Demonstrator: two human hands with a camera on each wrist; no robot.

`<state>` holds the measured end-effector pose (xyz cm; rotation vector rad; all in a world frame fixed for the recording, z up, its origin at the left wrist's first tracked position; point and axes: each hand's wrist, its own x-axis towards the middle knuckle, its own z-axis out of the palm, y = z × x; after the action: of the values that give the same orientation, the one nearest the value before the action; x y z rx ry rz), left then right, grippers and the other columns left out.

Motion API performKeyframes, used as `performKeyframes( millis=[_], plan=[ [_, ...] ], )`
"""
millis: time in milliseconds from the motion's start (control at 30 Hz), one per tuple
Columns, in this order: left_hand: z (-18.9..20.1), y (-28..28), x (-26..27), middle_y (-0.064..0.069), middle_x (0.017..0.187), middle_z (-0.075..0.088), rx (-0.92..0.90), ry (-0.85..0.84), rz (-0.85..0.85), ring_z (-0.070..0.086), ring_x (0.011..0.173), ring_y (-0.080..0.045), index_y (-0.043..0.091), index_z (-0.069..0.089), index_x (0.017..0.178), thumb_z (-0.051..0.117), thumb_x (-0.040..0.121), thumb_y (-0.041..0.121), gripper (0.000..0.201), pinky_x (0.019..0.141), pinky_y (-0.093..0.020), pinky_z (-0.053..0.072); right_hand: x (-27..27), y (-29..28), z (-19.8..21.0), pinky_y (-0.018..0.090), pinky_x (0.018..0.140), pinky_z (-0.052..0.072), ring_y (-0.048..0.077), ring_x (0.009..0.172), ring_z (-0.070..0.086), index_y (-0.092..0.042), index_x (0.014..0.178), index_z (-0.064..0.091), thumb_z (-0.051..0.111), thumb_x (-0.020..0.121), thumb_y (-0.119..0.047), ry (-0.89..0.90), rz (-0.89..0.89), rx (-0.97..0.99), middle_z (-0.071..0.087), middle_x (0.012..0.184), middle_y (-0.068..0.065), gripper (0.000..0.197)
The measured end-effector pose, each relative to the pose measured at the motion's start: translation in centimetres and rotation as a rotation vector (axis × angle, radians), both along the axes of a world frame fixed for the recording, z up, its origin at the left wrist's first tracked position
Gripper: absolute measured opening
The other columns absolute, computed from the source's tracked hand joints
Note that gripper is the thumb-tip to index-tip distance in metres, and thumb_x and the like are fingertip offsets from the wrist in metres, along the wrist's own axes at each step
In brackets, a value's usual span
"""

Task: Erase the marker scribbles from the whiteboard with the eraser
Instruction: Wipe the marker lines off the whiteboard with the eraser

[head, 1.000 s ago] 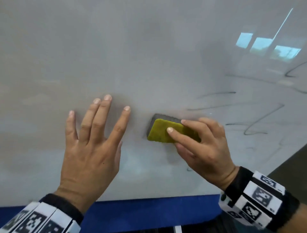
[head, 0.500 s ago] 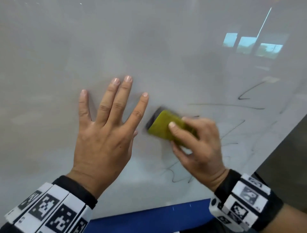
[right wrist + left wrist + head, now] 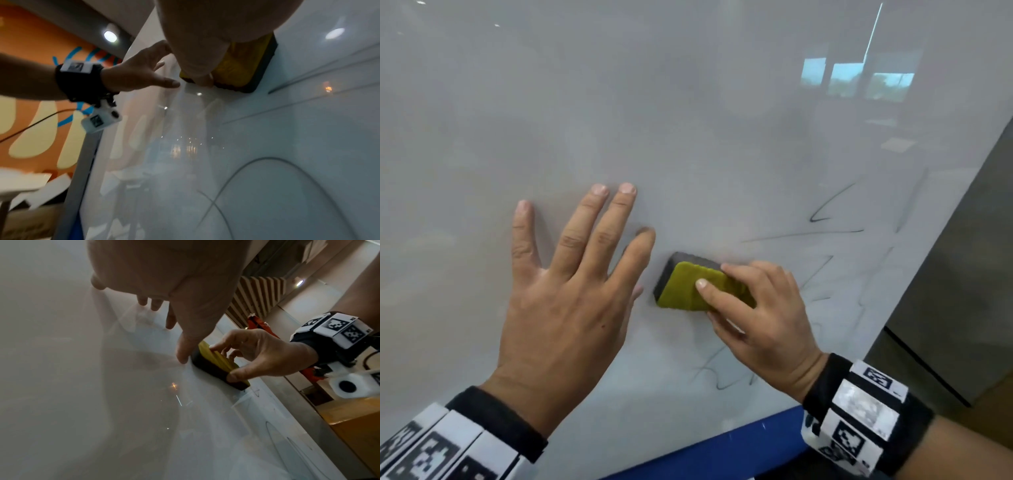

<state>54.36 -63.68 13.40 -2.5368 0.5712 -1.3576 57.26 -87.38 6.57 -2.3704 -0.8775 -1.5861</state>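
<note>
Item 1, eraser [image 3: 690, 287]: pinched in your right hand [image 3: 763, 318], dark felt flat on the whiteboard [image 3: 688, 120] to wipe; scribbles [image 3: 825, 236] lie beyond your knuckles, your left hand [image 3: 571, 291] spread flat alongside, likely bracing.

The whiteboard [image 3: 688, 120] is glossy, smooth, mirror-like. The eraser [image 3: 685, 287] has a matt yellow fabric-like top over dark felt.

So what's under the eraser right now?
The eraser, gripped by the right hand, sits flat on the whiteboard. Scribbles show around it; any beneath its dark pad are covered.
</note>
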Motion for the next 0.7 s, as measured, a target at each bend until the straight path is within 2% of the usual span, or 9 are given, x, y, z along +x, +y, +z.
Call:
performKeyframes(
  millis=[100, 200, 267, 300, 433, 500, 600, 700],
  plan=[
    [0.3, -0.1, 0.1, -0.017, 0.160, 0.025, 0.034, -0.001, 0.012, 0.024, 0.148, -0.035, 0.016, 0.040, 0.150, 0.057, 0.092, 0.027, 0.062, 0.110, -0.073, 0.015, 0.3, -1.4, 2.0, 0.044, 0.075, 0.048, 0.036, 0.093, 0.060, -0.023, 0.125, 0.060, 0.076, 0.084, -0.019, -0.031, -0.013, -0.040, 0.067, 0.110, 0.016, 0.044],
    [0.4, -0.3, 0.0, -0.018, 0.159, 0.026, 0.050, 0.019, 0.023, 0.025, 0.146, -0.037, 0.017, 0.039, 0.151, 0.074, 0.081, 0.014, 0.078, 0.108, -0.075, 0.017, 0.4, -2.4, 3.4, 0.048, 0.076, 0.050, 0.037, 0.091, 0.059, -0.021, 0.124, 0.059, 0.074, 0.082, -0.017, -0.041, -0.064, 0.216, 0.065, 0.109, 0.017, 0.045],
    [0.6, -0.5, -0.1, -0.020, 0.158, 0.028, 0.051, 0.047, 0.024, 0.026, 0.146, -0.037, 0.016, 0.042, 0.149, 0.080, 0.072, 0.011, 0.086, 0.107, -0.076, 0.017, 0.0, -1.6, 3.3, 0.048, 0.077, 0.051, 0.036, 0.090, 0.057, -0.020, 0.124, 0.059, 0.074, 0.080, -0.014, -0.039, -0.089, 0.308, 0.064, 0.109, 0.017, 0.046],
    [0.8, -0.6, -0.2, -0.020, 0.158, 0.027, 0.055, 0.059, 0.019, 0.025, 0.146, -0.037, 0.015, 0.043, 0.149, 0.081, 0.071, 0.011, 0.086, 0.107, -0.076, 0.017, -0.1, -0.9, 3.0, 0.048, 0.077, 0.051, 0.037, 0.090, 0.057, -0.020, 0.123, 0.059, 0.075, 0.080, -0.014, -0.032, -0.087, 0.294, 0.063, 0.109, 0.017, 0.047],
    [2.0, -0.8, -0.4, -0.021, 0.160, 0.023, 0.101, 0.093, -0.029, 0.021, 0.149, -0.034, 0.008, 0.049, 0.143, 0.082, 0.070, 0.010, 0.081, 0.108, -0.076, 0.013, -0.1, -1.4, 3.1, 0.045, 0.074, 0.049, 0.035, 0.092, 0.058, -0.022, 0.126, 0.058, 0.073, 0.085, -0.021, -0.017, -0.074, 0.017, 0.064, 0.113, 0.014, 0.043],
    [2.7, -0.9, -0.2, -0.020, 0.161, 0.022, 0.121, 0.107, -0.048, 0.022, 0.149, -0.034, 0.006, 0.053, 0.138, 0.083, 0.068, 0.009, 0.077, 0.109, -0.076, 0.012, 0.3, -3.0, 3.9, 0.046, 0.074, 0.051, 0.035, 0.090, 0.058, -0.022, 0.126, 0.057, 0.074, 0.083, -0.020, -0.035, -0.111, 0.085, 0.064, 0.112, 0.014, 0.046],
    [3.5, -1.3, 0.1, -0.020, 0.160, 0.025, 0.154, 0.117, -0.071, 0.026, 0.148, -0.035, 0.006, 0.056, 0.135, 0.084, 0.064, 0.007, 0.076, 0.108, -0.077, 0.012, 0.2, -3.9, 4.3, 0.044, 0.072, 0.053, 0.031, 0.090, 0.054, -0.020, 0.127, 0.055, 0.075, 0.079, -0.019, -0.050, -0.186, 0.289, 0.055, 0.113, 0.009, 0.052],
    [4.4, -2.1, 0.3, -0.021, 0.154, 0.033, 0.160, 0.128, -0.069, 0.032, 0.144, -0.038, 0.010, 0.049, 0.143, 0.085, 0.060, 0.007, 0.091, 0.107, -0.078, 0.013, 0.0, -3.5, 3.9, 0.044, 0.073, 0.052, 0.031, 0.090, 0.055, -0.020, 0.126, 0.055, 0.075, 0.079, -0.019, -0.028, -0.184, 0.275, 0.056, 0.114, 0.008, 0.051]
  ],
)
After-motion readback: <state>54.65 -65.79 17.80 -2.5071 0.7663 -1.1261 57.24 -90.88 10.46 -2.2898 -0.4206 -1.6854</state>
